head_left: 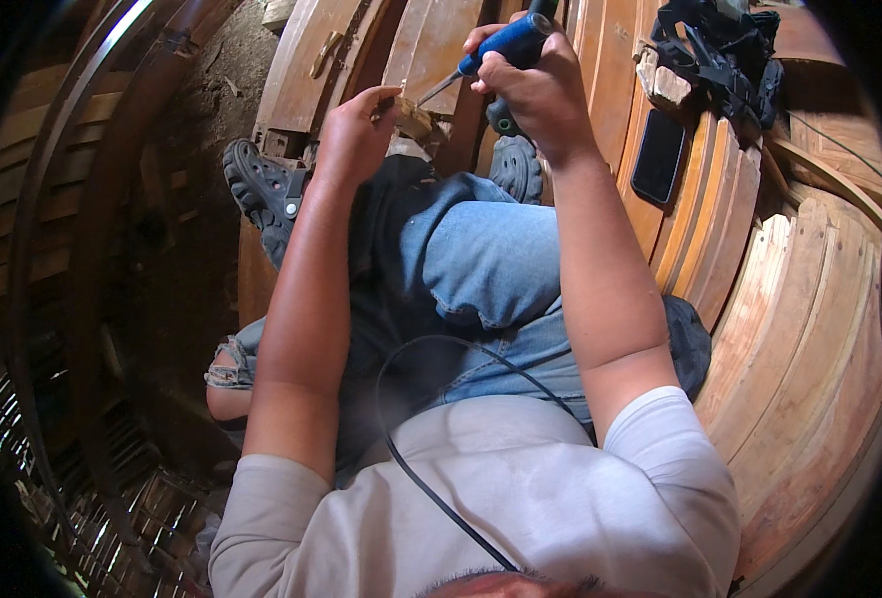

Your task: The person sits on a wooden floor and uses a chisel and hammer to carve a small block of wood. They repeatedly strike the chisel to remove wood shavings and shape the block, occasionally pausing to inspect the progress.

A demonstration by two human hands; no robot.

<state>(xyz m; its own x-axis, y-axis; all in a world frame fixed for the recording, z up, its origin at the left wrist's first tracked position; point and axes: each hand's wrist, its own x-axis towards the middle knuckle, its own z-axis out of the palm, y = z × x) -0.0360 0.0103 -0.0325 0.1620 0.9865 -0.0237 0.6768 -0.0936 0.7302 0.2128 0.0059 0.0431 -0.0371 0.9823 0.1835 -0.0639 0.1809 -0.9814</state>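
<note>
Seen from above, a seated person's right hand (pixel 533 85) is wrapped around the blue handle of a corded rotary tool (pixel 501 45). Its thin metal tip slants down to a small wooden piece (pixel 413 118). The left hand (pixel 356 135), just left of the tip, pinches that piece in closed fingers. A black phone (pixel 657 155) lies right of the right hand on curved wooden boards (pixel 800 329).

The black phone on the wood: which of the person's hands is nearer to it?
Right. The right hand, gripping a blue tool, is just left of the phone; the left hand is farther left.
</note>
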